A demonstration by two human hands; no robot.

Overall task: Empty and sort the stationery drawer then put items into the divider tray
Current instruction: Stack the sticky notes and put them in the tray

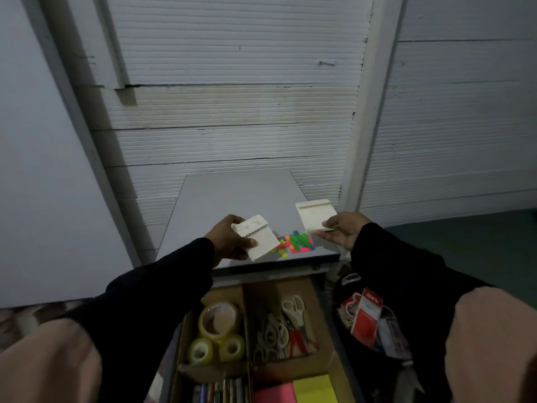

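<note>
Left hand (229, 239) grips a cream packet (259, 241), thumb across its face; right hand (344, 229) pinches a second cream stack (315, 215) by its near edge. Both hover above the grey bench (232, 196). Between the hands, on the bench, lies a pile of bright sticky flags (296, 242). Below the hands sits the divider tray (247, 321), with tape rolls (216, 330) in the left compartment, scissors (286, 327) in the right, sticky notes (296, 389) nearest.
</note>
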